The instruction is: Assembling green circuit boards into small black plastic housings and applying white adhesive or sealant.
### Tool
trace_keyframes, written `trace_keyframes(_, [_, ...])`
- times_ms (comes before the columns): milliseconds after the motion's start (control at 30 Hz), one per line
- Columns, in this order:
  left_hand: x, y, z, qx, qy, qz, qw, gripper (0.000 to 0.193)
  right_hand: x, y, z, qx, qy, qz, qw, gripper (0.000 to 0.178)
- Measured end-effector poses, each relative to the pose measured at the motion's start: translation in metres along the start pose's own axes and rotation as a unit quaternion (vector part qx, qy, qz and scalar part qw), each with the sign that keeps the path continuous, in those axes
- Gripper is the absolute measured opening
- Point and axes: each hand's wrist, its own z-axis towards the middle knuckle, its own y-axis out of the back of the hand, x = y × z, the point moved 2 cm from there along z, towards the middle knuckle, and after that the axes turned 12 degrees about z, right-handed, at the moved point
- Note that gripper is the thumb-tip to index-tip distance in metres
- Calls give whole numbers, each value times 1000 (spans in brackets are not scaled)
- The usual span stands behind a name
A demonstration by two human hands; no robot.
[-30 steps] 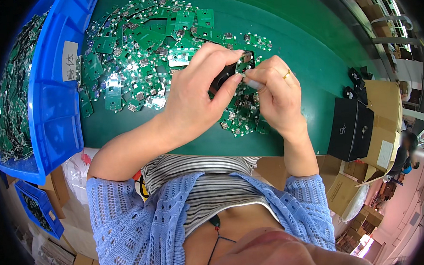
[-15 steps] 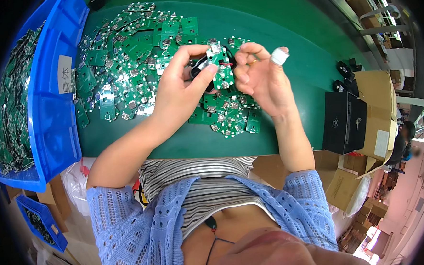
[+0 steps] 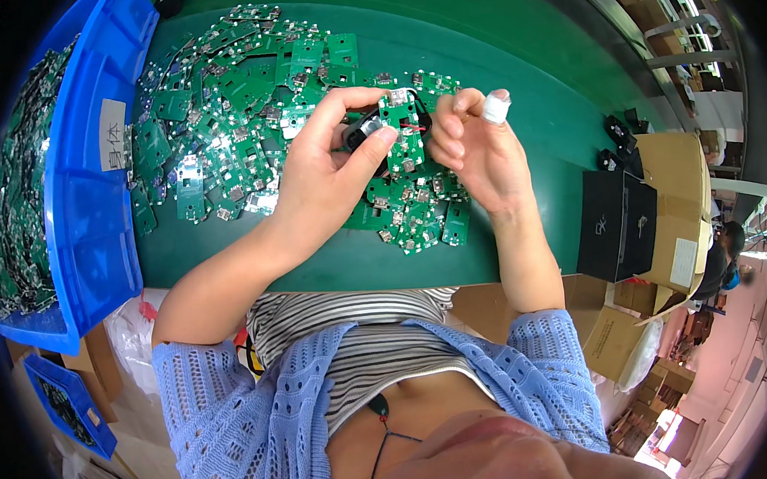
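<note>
My left hand (image 3: 323, 169) grips a green circuit board (image 3: 402, 148), its thumb pressed on the board's near face. A glossy black part (image 3: 361, 131) is held behind the board in the same grasp; its full shape is hidden. Short red wires (image 3: 411, 127) show at the board, and a black lead curves by its right edge. My right hand (image 3: 487, 156) is just right of the board, palm turned up. Its fingers curl loosely and a thumb wrapped in a white bandage (image 3: 496, 108) stands apart; I see nothing held in it.
Many loose circuit boards (image 3: 246, 99) are spread over the green table (image 3: 514, 85). On the left stands a blue bin (image 3: 96, 211) full of boards. A black box (image 3: 617, 225), small black parts (image 3: 621, 132) and a cardboard carton (image 3: 672, 198) are at the right.
The board in my left hand has tilted slightly and come a little nearer. My right hand has shifted slightly, with its thumb drawn a bit to the left.
</note>
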Motion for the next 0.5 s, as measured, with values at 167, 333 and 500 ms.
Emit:
trace_keyframes(167, [0,1,1,-21,15,-9,1000,30,-2,-13,-6,-143,78,-273,948,20])
trace_keyframes(333, [3,-1,4,-24,-19,-3,1000,34,-5,-43,-7,-35,252,-641,724,28])
trace_keyframes(500, [5,-4,1,9,-44,-8,999,37,-11,-42,-7,-102,184,-533,819,36])
